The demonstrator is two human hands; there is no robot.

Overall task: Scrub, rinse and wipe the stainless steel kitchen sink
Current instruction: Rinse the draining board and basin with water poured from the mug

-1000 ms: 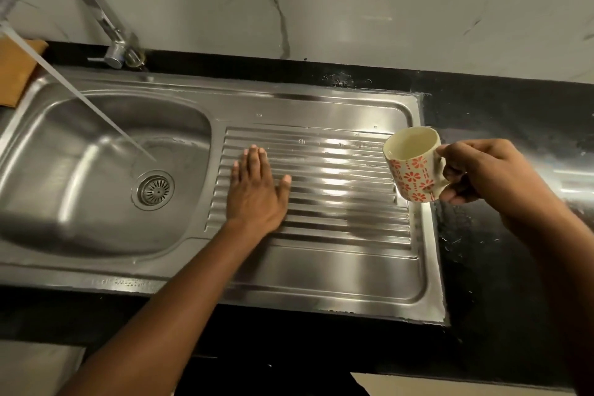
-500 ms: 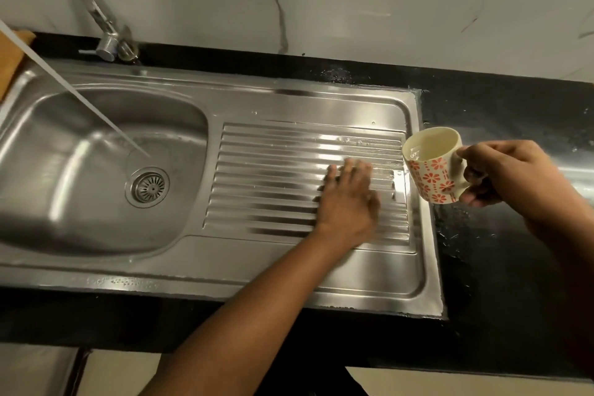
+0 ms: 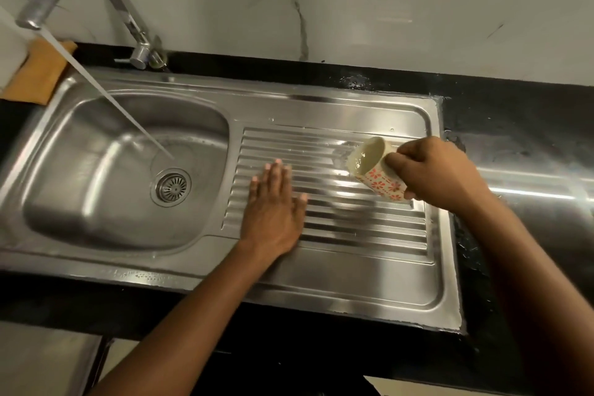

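Head view: the right hand (image 3: 440, 173) grips a tipped cup (image 3: 376, 172) at centre right, seemingly to pour rinse water on the sink (image 3: 337, 280) drainboard, while the left hand (image 3: 273, 206) lies flat, fingers straight, probably sweeping water toward the basin.

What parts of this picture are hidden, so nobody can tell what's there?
1. Head view: the handle of the mug is hidden under the right hand.
2. Head view: the patch of drainboard beneath the left hand is covered by the palm.
3. Head view: the orange cloth is cut off by the left edge.
4. Head view: any water leaving the mug is lost in glare and blur.
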